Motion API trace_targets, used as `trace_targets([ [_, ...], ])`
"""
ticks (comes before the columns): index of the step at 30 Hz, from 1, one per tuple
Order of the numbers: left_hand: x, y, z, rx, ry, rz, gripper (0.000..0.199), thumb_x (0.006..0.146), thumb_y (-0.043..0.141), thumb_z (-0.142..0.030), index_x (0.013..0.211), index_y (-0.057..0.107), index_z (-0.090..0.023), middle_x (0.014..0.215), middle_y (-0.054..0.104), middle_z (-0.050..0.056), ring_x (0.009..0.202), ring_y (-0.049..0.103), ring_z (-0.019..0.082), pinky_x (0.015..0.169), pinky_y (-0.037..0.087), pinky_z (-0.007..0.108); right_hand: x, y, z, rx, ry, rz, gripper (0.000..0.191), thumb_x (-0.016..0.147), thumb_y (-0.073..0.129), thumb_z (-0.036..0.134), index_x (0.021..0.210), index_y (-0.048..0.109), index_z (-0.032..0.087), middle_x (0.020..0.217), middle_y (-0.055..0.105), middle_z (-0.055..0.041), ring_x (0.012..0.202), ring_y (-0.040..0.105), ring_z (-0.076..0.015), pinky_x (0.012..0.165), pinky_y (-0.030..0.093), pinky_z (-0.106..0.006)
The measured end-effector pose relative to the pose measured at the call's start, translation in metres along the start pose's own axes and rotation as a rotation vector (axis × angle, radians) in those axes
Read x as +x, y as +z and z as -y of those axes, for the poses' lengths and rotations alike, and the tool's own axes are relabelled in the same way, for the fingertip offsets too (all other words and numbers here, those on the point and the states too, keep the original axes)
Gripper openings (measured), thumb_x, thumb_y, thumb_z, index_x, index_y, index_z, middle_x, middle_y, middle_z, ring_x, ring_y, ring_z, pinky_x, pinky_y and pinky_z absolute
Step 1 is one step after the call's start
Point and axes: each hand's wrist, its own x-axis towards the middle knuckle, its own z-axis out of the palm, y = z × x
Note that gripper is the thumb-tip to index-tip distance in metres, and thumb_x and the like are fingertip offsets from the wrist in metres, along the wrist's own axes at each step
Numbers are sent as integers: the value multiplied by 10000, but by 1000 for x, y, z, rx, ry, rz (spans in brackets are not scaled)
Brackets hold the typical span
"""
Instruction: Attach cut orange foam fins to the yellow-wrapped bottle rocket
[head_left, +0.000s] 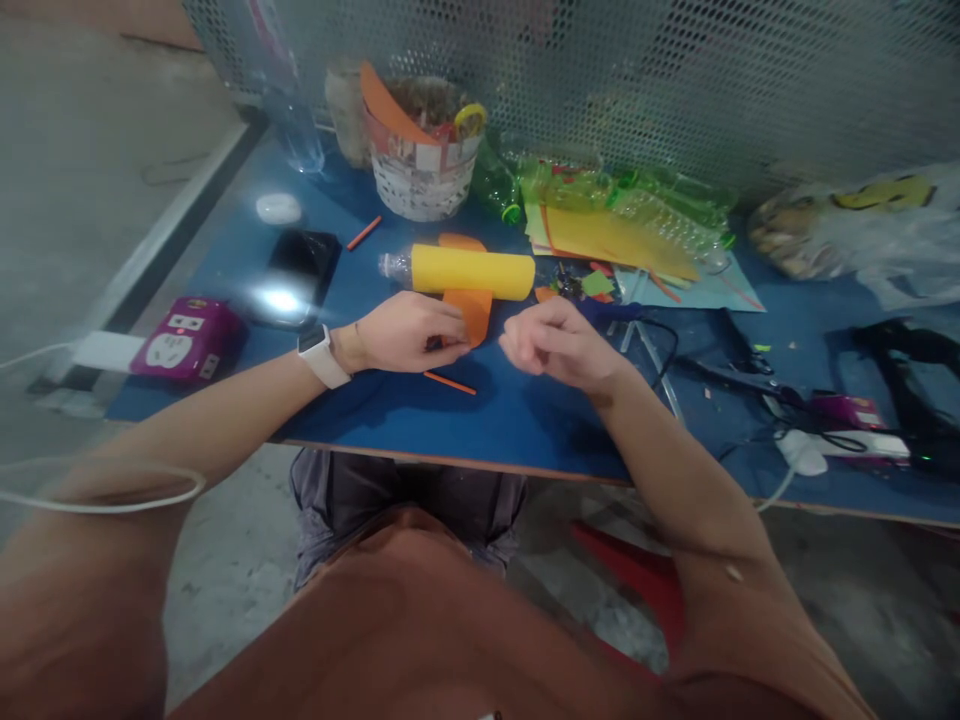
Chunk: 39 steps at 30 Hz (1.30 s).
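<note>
A clear plastic bottle wrapped in yellow paper lies on its side on the blue table, its neck pointing left. An orange paper piece sticks out from beneath it on both long sides. My left hand, with a white watch at the wrist, has thumb and forefinger pinched at the near edge of that orange paper. To its right, my right hand is closed with fingers curled; whatever it may hold is hidden. A thin orange strip lies just in front of my left hand.
A white woven basket holding scissors and orange paper stands behind the bottle. At left are a phone and a purple power socket. Coloured paper sheets and green plastic bottles lie behind, with cables at right.
</note>
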Motion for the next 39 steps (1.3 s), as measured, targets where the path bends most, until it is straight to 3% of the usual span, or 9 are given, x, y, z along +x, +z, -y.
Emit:
trace_targets([
  [5,-2,-1,-1,-84,10,95,297,1103,775,-514,1131,850,-228,1042,881,66,856,828,206,737,582,292,5,13,-7,-219,53,-153,520,975,945,668,829,770,201,610,633,37,502,535,-100,496,405,-243],
  [10,-2,6,-1,-76,28,171,238,1059,849,-472,1166,880,-261,1143,893,67,972,854,230,771,590,306,5,5,-14,-546,-78,-364,391,953,973,579,901,799,234,811,761,-25,632,632,-154,604,512,-312],
  [13,-2,7,1,-72,37,195,125,1088,797,-348,1077,900,-277,1120,886,52,997,853,223,780,580,304,4,-1,-16,-872,-194,-247,231,1038,875,449,913,863,255,917,831,-61,713,679,-188,693,527,-354],
  [16,-2,7,3,-102,40,202,159,1104,787,-350,1039,915,-281,1116,887,55,999,847,223,787,582,308,1,-1,-14,-1020,-213,-82,203,1096,796,399,988,908,268,902,862,-58,736,712,-207,719,515,-362],
  [19,-2,7,5,-158,51,207,167,1099,814,-383,1030,932,-289,1114,887,70,1012,838,234,834,602,319,0,2,-13,-1087,-196,-19,247,1128,744,402,1017,908,254,897,873,-61,736,721,-210,718,498,-356],
  [24,2,7,5,-220,105,221,153,1093,809,-288,998,926,-259,1050,874,92,1017,815,258,943,624,369,0,2,-14,-1125,-222,80,307,1156,683,409,1026,904,240,913,888,-71,799,777,-225,741,511,-345],
  [31,2,9,5,-203,78,224,155,1126,751,-246,1074,897,-238,1095,850,112,1013,804,253,913,618,357,-2,2,-11,-1146,-250,33,278,1140,702,406,1024,917,274,862,876,-51,757,761,-218,710,499,-345],
  [35,3,10,8,-137,86,193,247,1192,663,-315,1127,880,-217,1133,844,135,1057,780,277,966,612,397,-2,2,-12,-1102,-267,-59,273,1115,727,426,975,906,276,854,869,-51,713,733,-211,701,526,-349],
  [39,4,5,12,-119,49,105,255,1193,655,-348,1117,875,-243,1120,856,118,1070,785,278,1013,613,425,-4,-2,-10,-1039,-256,-346,207,1069,774,446,1006,898,293,743,786,-20,635,656,-200,704,570,-366],
])
